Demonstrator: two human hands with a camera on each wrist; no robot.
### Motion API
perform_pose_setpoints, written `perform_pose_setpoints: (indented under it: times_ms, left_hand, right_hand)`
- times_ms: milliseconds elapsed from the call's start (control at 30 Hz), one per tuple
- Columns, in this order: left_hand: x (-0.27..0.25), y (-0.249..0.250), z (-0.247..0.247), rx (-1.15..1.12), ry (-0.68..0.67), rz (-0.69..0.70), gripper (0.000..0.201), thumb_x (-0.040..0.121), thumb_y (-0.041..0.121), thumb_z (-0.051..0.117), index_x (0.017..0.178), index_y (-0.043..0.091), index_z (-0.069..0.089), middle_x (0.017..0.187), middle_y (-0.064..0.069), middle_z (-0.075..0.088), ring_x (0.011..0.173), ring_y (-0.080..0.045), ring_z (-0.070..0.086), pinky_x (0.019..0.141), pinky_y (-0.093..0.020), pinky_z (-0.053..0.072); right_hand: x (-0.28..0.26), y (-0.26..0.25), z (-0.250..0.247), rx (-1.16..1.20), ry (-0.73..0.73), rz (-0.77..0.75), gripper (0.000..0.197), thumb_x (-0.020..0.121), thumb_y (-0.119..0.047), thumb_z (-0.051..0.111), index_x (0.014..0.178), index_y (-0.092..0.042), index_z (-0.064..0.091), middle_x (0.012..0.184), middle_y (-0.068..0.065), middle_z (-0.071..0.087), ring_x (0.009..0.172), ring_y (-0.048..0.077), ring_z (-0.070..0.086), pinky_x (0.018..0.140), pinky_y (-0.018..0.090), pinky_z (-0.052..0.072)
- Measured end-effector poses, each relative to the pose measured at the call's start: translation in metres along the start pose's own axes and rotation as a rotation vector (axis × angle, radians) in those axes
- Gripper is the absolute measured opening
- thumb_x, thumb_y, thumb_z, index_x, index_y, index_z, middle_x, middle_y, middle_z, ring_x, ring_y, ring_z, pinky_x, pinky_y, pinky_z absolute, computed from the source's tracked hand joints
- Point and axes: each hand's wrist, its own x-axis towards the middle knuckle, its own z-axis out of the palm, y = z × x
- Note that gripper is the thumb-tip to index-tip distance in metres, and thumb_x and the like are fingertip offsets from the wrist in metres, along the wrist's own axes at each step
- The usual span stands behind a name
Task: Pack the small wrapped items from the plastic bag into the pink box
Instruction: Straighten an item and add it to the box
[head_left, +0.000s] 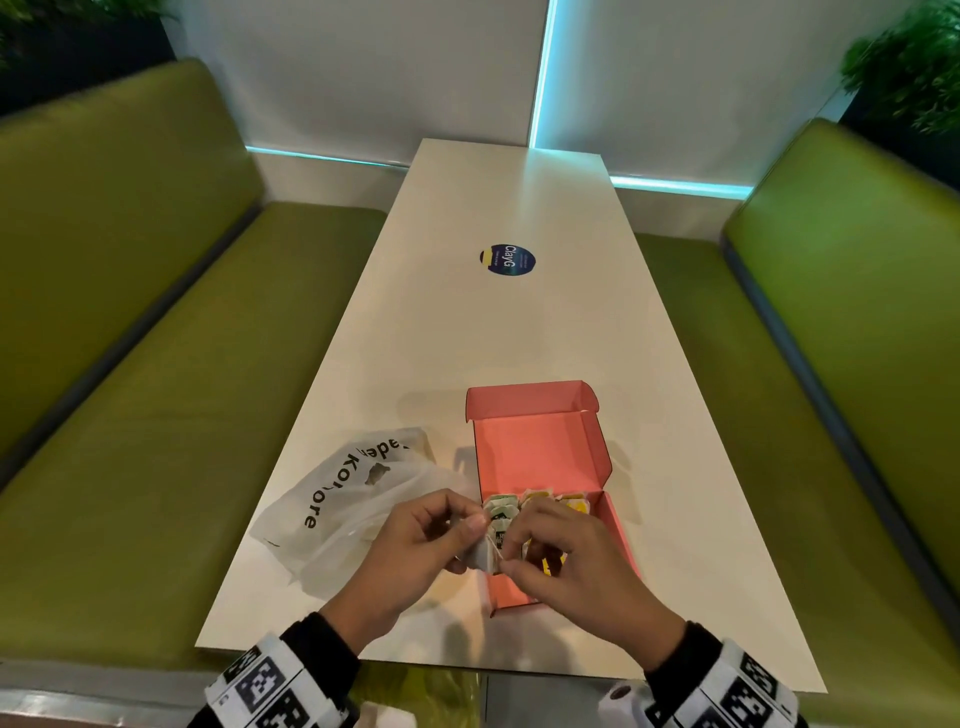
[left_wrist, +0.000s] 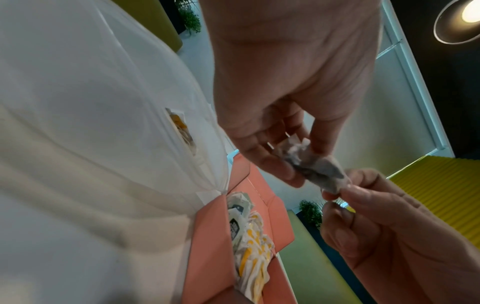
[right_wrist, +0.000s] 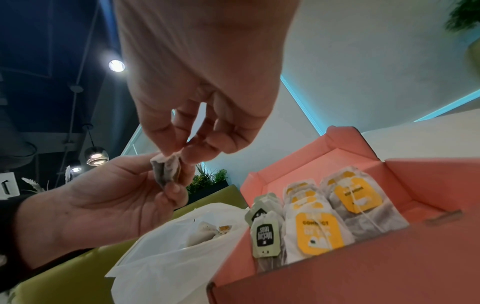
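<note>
Both hands hold one small paper-wrapped tea bag (head_left: 485, 552) just above the pink box's near left corner. My left hand (head_left: 470, 535) pinches its left side and my right hand (head_left: 511, 551) pinches its right edge. In the left wrist view the tea bag (left_wrist: 315, 167) sits crumpled between the left hand (left_wrist: 301, 160) and the right hand (left_wrist: 335, 195). The right wrist view shows the right hand (right_wrist: 182, 150) nipping the tea bag (right_wrist: 166, 169) at its top. The open pink box (head_left: 540, 457) holds rows of yellow-tagged and grey-tagged tea bags (right_wrist: 311, 222) at its near end. The white plastic bag (head_left: 353, 493) lies left of it.
A long white table (head_left: 493, 338) carries the box and bag, with a round blue sticker (head_left: 507, 260) farther back. Green bench seats (head_left: 156, 389) run along both sides. More wrapped tea bags (right_wrist: 207, 229) show inside the plastic bag. The box's far half is bare pink.
</note>
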Motion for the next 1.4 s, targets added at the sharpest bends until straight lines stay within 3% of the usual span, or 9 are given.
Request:
perform_pose_setpoints:
  times_ms: [267, 633, 767, 800, 900, 1033, 1167, 1300, 1400]
  left_hand:
    - [0.002, -0.002, 0.01, 0.04, -0.015, -0.013, 0.014, 0.088, 0.001, 0.058, 0.076, 0.005, 0.063, 0.062, 0.0, 0.058, 0.053, -0.005, 0.053, 0.055, -0.016, 0.044]
    - [-0.004, 0.007, 0.005, -0.053, -0.069, -0.014, 0.017, 0.076, 0.024, 0.062, 0.078, 0.006, 0.06, 0.057, -0.001, 0.059, 0.05, -0.014, 0.053, 0.05, -0.025, 0.045]
    - [-0.006, 0.005, 0.008, -0.045, -0.054, -0.001, 0.018, 0.074, 0.025, 0.064, 0.078, 0.008, 0.062, 0.057, 0.001, 0.06, 0.05, -0.014, 0.054, 0.05, -0.025, 0.045]
    - [-0.006, 0.005, 0.008, -0.044, -0.048, 0.002, 0.018, 0.073, 0.025, 0.065, 0.079, 0.008, 0.062, 0.058, 0.0, 0.06, 0.05, -0.014, 0.054, 0.049, -0.024, 0.045]
    - [-0.005, 0.004, 0.01, -0.027, -0.027, 0.007, 0.02, 0.071, 0.024, 0.067, 0.079, 0.007, 0.062, 0.06, -0.003, 0.063, 0.05, -0.014, 0.055, 0.047, -0.023, 0.045]
    - [-0.006, 0.002, 0.01, -0.008, -0.022, 0.006, 0.022, 0.068, 0.025, 0.071, 0.083, 0.009, 0.064, 0.065, -0.002, 0.064, 0.054, -0.016, 0.058, 0.049, -0.024, 0.047]
    - [-0.006, 0.004, 0.007, -0.026, -0.004, -0.003, 0.037, 0.071, 0.022, 0.07, 0.107, 0.021, 0.063, 0.076, -0.005, 0.068, 0.064, -0.021, 0.066, 0.056, -0.029, 0.055]
    - [-0.002, 0.004, 0.001, -0.047, 0.013, -0.039, 0.047, 0.081, 0.0, 0.065, 0.117, 0.027, 0.053, 0.06, 0.0, 0.066, 0.067, -0.017, 0.068, 0.06, -0.033, 0.059]
    - [-0.002, 0.005, -0.002, -0.03, 0.046, -0.043, 0.048, 0.08, -0.001, 0.066, 0.117, 0.029, 0.054, 0.07, -0.014, 0.071, 0.067, -0.019, 0.069, 0.058, -0.031, 0.058]
  right_hand:
    - [-0.002, -0.003, 0.002, -0.051, -0.064, -0.071, 0.006, 0.077, -0.02, 0.064, 0.075, -0.025, 0.063, 0.08, -0.02, 0.049, 0.061, 0.0, 0.048, 0.061, 0.006, 0.034]
    - [-0.002, 0.004, -0.002, -0.199, 0.033, 0.094, 0.021, 0.077, -0.012, 0.063, 0.072, -0.031, 0.056, 0.075, -0.019, 0.051, 0.064, 0.001, 0.051, 0.059, 0.008, 0.035]
    - [0.001, 0.0, -0.005, 0.086, 0.114, 0.367, 0.014, 0.086, -0.011, 0.062, 0.079, -0.023, 0.06, 0.073, -0.01, 0.064, 0.051, 0.01, 0.056, 0.053, 0.016, 0.041]
    - [0.002, -0.004, -0.007, 0.24, 0.087, 0.421, 0.004, 0.087, -0.012, 0.061, 0.085, -0.015, 0.061, 0.074, -0.005, 0.065, 0.052, 0.016, 0.059, 0.051, 0.018, 0.04]
    - [0.003, -0.01, -0.009, 0.483, -0.023, 0.478, 0.016, 0.085, -0.013, 0.066, 0.097, -0.008, 0.057, 0.076, 0.007, 0.066, 0.061, 0.023, 0.064, 0.05, 0.021, 0.041]
    - [0.0, -0.008, -0.003, 0.502, -0.052, 0.492, 0.023, 0.079, 0.0, 0.069, 0.096, -0.008, 0.055, 0.075, 0.01, 0.064, 0.061, 0.023, 0.063, 0.054, 0.026, 0.043]
    - [0.0, -0.007, -0.001, 0.499, 0.025, 0.486, 0.019, 0.081, 0.007, 0.062, 0.091, -0.008, 0.059, 0.068, 0.003, 0.056, 0.051, 0.019, 0.059, 0.051, 0.025, 0.043]
    - [0.001, -0.007, -0.005, 0.457, 0.026, 0.504, 0.022, 0.081, 0.013, 0.053, 0.087, -0.007, 0.06, 0.063, 0.003, 0.056, 0.047, 0.016, 0.055, 0.046, 0.02, 0.041]
    - [0.001, -0.006, -0.006, 0.44, 0.05, 0.517, 0.017, 0.083, 0.007, 0.054, 0.084, -0.009, 0.059, 0.066, 0.007, 0.056, 0.049, 0.018, 0.056, 0.046, 0.022, 0.042]
